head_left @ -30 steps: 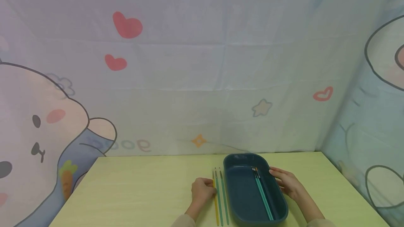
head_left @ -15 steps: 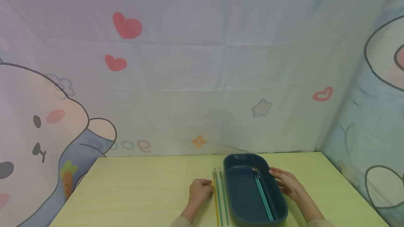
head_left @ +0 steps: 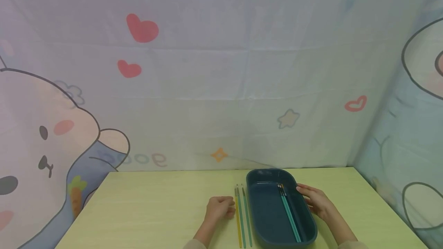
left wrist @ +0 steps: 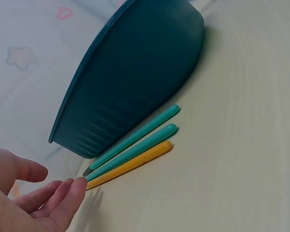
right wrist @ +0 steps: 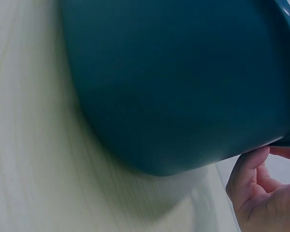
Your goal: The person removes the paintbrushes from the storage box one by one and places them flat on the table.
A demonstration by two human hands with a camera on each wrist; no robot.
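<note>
Backing slightly off the yellow brush (head_left: 237, 222), the left hand (head_left: 217, 209) is now lying just beside it on the surface (head_left: 149, 210), fingers loosely curled, holding nothing. Right hand (head_left: 315, 201) is resting relaxed fingers against the tray (head_left: 273, 237) rim.

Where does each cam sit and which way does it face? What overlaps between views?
Head: above, facing forward and down at the table; left hand, right hand, both forearms show.
Left wrist: low by the tabletop, facing three brushes beside the tray; fingers show.
Right wrist: close on the tray wall; fingers at its rim.
Shared: the tray, in all three.
</note>
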